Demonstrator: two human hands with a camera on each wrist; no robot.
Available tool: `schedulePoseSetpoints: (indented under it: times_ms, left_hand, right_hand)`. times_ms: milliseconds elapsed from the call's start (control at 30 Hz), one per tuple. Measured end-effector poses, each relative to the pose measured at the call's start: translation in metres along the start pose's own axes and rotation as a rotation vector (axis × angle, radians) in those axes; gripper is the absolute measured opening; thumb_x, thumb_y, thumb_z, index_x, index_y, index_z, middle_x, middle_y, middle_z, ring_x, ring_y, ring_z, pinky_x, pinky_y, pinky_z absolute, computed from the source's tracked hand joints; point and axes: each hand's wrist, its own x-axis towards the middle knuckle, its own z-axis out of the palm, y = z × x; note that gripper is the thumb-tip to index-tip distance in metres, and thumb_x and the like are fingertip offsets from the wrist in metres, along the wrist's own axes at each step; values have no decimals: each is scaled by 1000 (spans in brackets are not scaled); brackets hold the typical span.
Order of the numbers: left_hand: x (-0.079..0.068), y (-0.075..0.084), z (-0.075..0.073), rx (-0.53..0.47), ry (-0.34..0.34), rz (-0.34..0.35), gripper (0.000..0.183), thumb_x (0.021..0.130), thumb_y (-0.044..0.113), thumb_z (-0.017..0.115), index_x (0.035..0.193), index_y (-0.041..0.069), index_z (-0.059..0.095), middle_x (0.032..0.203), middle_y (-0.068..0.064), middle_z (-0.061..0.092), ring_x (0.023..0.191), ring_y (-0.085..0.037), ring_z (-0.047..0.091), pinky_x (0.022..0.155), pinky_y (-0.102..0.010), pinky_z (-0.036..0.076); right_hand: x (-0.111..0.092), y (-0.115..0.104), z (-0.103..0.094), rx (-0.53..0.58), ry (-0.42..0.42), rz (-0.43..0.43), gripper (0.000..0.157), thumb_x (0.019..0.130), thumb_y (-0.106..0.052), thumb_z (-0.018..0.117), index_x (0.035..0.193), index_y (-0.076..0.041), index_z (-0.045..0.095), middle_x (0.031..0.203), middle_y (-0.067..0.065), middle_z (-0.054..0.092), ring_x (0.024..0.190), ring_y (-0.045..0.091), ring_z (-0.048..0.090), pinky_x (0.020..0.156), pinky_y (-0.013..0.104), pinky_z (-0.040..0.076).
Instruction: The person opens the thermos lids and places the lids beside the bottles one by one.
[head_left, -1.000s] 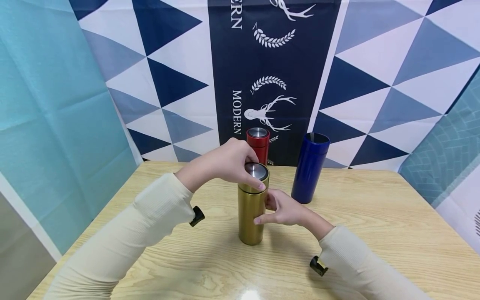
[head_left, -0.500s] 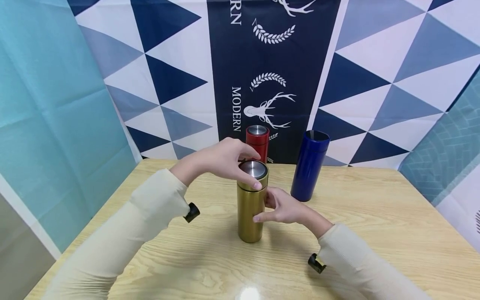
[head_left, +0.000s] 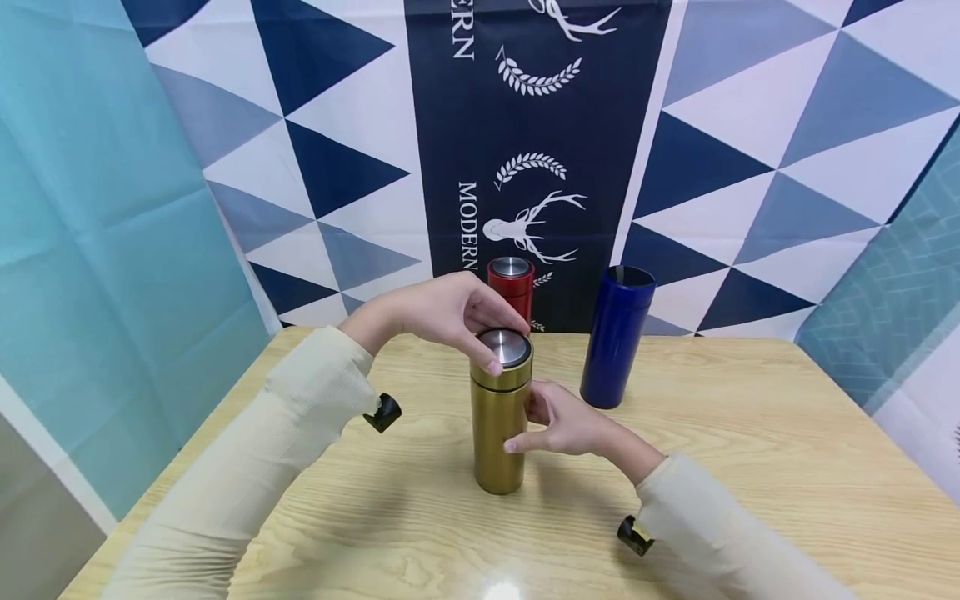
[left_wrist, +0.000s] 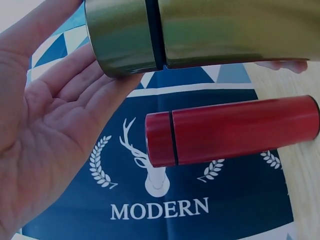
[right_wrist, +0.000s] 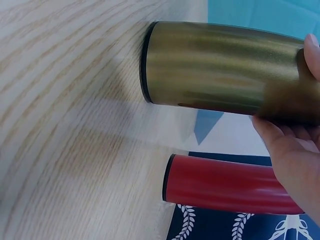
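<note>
A gold thermos (head_left: 498, 437) stands upright on the wooden table, its lid (head_left: 506, 348) topped with a steel disc. From above, my left hand (head_left: 450, 315) holds the lid, thumb on the near side and fingers round the far side. The left wrist view shows the lid (left_wrist: 122, 42) between thumb and fingers, a dark seam below it. Lower down, my right hand (head_left: 566, 423) grips the body from the right, thumb in front; its other fingers are partly hidden behind. In the right wrist view the thermos base (right_wrist: 150, 62) meets the table.
Behind the gold thermos stands a red thermos (head_left: 513, 292), partly hidden. A blue cylinder (head_left: 618, 342) with a dark top stands at the back right. Patterned cloth (head_left: 360, 175) hangs behind the table (head_left: 360, 533). Black clips (head_left: 384, 412) sit at both cuffs.
My left hand has loosened and shifted round the lid: its thumb moved left and its fingers now reach farther right. My right hand and the gold thermos stay in place.
</note>
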Motion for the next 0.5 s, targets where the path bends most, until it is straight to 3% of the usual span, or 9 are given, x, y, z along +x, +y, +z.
schedulePoseSetpoints:
  times_ms: [267,500]
  left_hand:
    - [-4,4,3,63,48,-51,51,75,17,83,122,10,66,119,-3,70,108,-12,68,96,-27,54]
    - [-9,8,8,156,101,-83,50,74,27,83,120,14,68,115,0,72,105,-10,69,95,-27,54]
  right_hand:
    - [-3,-2,2,-28,12,-12,63,83,-12,74,135,6,42,132,24,56,123,34,56,107,41,46]
    - [-3,-4,5,-16,9,-3,65,82,-10,74,135,7,41,131,25,56,122,37,56,106,40,46]
